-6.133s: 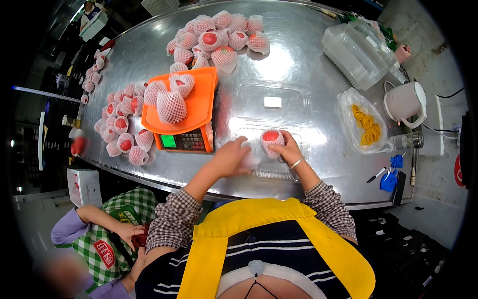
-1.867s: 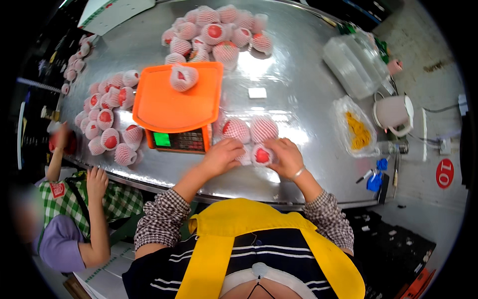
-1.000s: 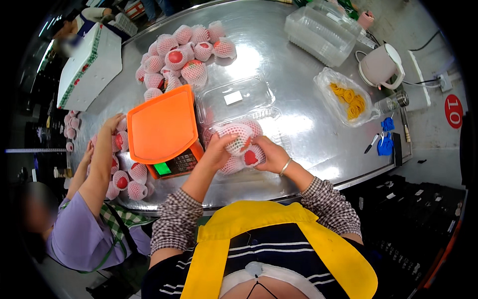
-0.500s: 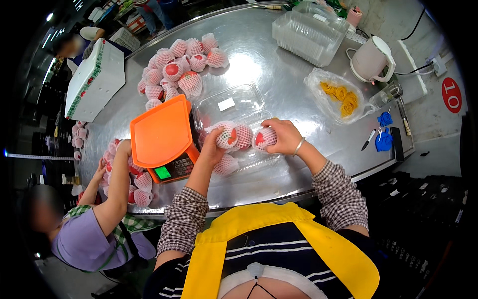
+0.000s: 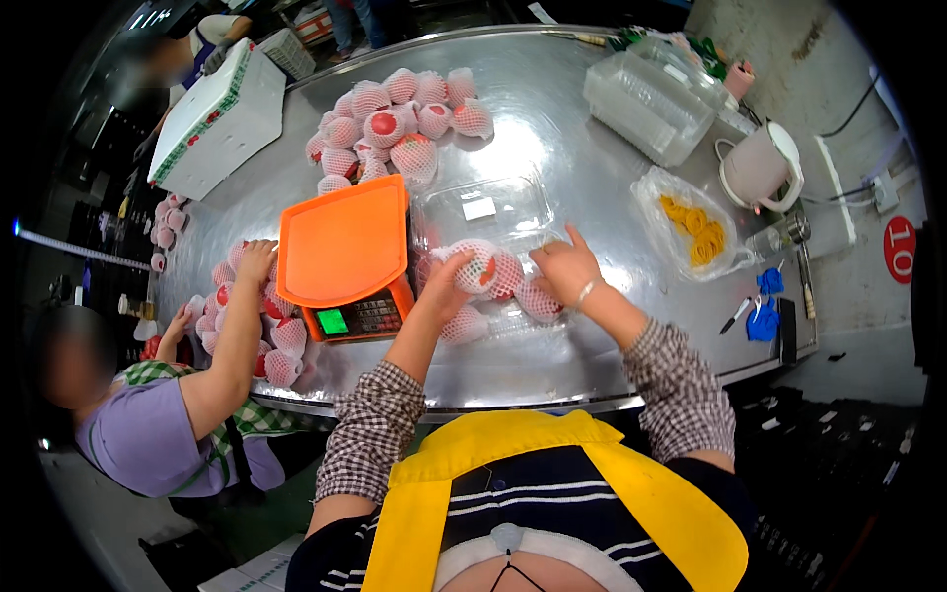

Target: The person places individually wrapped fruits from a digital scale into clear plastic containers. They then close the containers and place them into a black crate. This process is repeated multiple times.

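Stretching across the frame, a shiny metal counter stands near a pale wall at right. Near centre, the left hand grips a net-wrapped fruit; the right hand, fingers parted, is just beside a second wrapped fruit.

yellow apron, wide straps. navy shirt, thin white stripes, white collar. brown-and-white checked sleeves, both arms. pale bangle, right wrist. black neck cord.

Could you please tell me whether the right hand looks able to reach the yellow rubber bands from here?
Probably yes: nothing visible stands between the right hand and the yellow rubber bands, apart from the plastic bag around them.
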A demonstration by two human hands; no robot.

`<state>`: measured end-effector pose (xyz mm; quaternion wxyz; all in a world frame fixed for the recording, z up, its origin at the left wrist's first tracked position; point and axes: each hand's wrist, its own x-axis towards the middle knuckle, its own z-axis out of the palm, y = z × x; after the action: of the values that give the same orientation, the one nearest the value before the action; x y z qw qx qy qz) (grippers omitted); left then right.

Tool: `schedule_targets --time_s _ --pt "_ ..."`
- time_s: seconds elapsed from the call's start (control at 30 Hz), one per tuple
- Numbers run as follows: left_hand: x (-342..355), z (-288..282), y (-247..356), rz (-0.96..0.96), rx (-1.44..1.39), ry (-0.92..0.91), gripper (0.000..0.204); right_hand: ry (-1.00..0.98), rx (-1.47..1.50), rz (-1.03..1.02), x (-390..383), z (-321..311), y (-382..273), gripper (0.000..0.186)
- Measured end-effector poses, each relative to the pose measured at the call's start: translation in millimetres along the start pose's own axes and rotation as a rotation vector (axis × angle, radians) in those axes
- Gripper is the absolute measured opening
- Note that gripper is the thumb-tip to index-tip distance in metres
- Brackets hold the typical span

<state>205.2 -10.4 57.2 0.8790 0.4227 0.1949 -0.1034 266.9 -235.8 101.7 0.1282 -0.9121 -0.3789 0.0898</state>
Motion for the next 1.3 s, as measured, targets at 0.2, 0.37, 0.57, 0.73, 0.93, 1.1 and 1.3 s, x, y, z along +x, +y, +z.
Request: schedule_targets --time_s 0.2,0.37,0.57,0.73,0.93,1.1,1.3 --pt "-31 30 -5 0.016 -0.17 -0.134 0.034 0.357 1.02 0.244 -23 12 -57 0.052" --pt "-48 35 -11 -0.098 -0.208 -0.09 0.035 0.703 0.367 -0.168 -33 8 -68 0.087" --pt "-64 39 -15 -0.095 -0.132 -0.168 0.04 0.439 0.451 -0.209 -35 19 -42 0.079" --pt "-68 -7 -9 0.499 1.14 0.033 0.066 0.458 0.809 0.249 -50 19 -26 0.065" --pt "-87 -31 -13 0.735 1.701 -0.134 0.036 0.131 0.268 0.071 -29 36 -48 0.057" --pt "-88 -34 -15 0.754 1.65 -0.114 0.03 0.07 0.056 0.102 -8 61 -55 0.052" --pt "-85 -34 -16 0.754 1.645 -0.106 0.029 -0.018 0.177 -0.02 -14 48 -40 0.05"
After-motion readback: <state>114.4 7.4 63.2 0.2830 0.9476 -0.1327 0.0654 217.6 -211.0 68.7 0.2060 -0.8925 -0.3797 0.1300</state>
